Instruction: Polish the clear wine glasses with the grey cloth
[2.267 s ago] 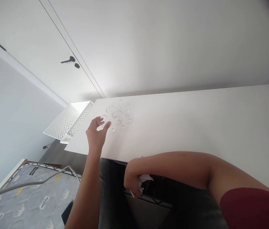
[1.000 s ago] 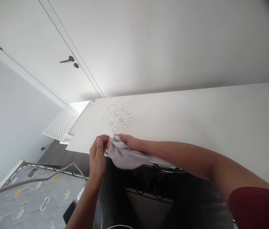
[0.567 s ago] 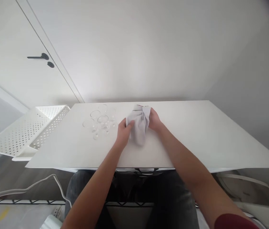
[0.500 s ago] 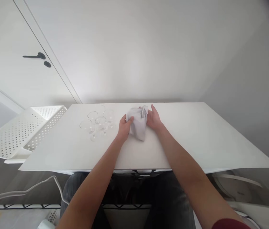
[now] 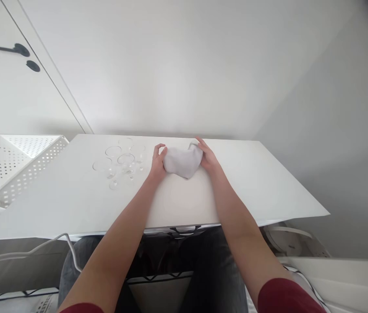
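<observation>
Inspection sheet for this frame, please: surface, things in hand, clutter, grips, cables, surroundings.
Surface: white table, no marks seen.
Things in hand: grey cloth bunched on the table between both hands.
Clutter: cluster of clear glasses left of the cloth.
Grips: left hand and right hand each touch a side of the cloth.
Cables: white cable below the table's near edge.
Surroundings: perforated white rack, door handle.

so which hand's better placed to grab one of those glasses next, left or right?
Left, probably. The left hand sits at the cloth's left edge, right beside the cluster of glasses, with bare table between. The right hand is on the cloth's far side and would have to cross over it.
</observation>
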A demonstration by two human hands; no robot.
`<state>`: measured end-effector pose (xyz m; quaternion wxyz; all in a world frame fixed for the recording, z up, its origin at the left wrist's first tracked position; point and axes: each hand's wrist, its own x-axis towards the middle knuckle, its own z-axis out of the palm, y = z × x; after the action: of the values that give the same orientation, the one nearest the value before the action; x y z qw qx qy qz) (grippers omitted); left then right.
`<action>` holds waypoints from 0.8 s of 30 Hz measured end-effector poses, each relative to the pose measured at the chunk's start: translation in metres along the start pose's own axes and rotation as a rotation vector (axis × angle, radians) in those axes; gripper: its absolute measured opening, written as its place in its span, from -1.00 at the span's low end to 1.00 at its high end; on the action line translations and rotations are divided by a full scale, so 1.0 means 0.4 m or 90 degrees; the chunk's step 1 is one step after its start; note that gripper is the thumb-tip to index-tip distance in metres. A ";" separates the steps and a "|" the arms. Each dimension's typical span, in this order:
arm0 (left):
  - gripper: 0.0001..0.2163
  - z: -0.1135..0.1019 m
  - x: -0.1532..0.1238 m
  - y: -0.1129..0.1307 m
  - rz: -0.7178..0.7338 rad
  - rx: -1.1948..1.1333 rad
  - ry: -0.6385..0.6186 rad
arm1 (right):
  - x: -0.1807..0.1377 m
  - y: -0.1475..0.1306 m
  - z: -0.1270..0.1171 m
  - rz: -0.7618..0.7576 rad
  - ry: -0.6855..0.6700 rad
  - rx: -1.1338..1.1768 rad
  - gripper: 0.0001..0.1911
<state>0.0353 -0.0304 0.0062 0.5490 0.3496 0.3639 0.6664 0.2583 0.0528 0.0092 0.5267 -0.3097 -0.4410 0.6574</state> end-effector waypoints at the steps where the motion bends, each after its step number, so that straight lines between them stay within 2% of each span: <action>1: -0.50 0.001 0.002 -0.003 -0.006 -0.004 0.003 | -0.010 -0.005 0.001 0.002 -0.014 -0.005 -0.35; 5: -0.46 -0.003 0.011 -0.020 -0.059 0.027 -0.051 | -0.062 -0.025 0.003 0.019 -0.034 -0.014 -0.32; 8: -0.48 -0.010 0.015 -0.026 -0.031 0.018 -0.075 | -0.108 -0.035 0.000 0.110 -0.069 -0.058 -0.11; 10: -0.44 -0.014 0.016 -0.027 -0.004 -0.004 -0.075 | -0.132 -0.035 -0.007 0.133 -0.081 -0.101 0.00; 12: -0.39 -0.016 0.018 -0.028 0.004 0.001 -0.089 | -0.146 -0.028 -0.020 0.075 -0.046 -0.106 -0.02; 14: -0.40 -0.017 0.018 -0.031 0.017 0.037 -0.090 | -0.147 -0.017 -0.039 -0.016 0.024 -0.073 -0.16; 16: -0.55 -0.017 0.016 -0.034 0.045 0.098 -0.066 | -0.138 -0.003 -0.057 -0.064 0.075 -0.048 -0.34; 18: -0.72 -0.018 0.012 -0.036 0.094 0.202 -0.025 | -0.127 0.012 -0.069 -0.076 0.079 -0.062 -0.45; 21: -0.78 -0.018 0.007 -0.038 0.201 0.385 0.010 | -0.116 0.032 -0.075 -0.120 0.089 -0.146 -0.43; 24: -0.65 -0.018 0.009 -0.044 0.270 0.491 0.005 | -0.112 0.043 -0.077 -0.189 0.144 -0.285 -0.45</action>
<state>0.0369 -0.0253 -0.0124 0.2280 0.5936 0.5082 0.5808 0.2892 0.0165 -0.0216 0.5817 -0.4216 -0.5539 0.4208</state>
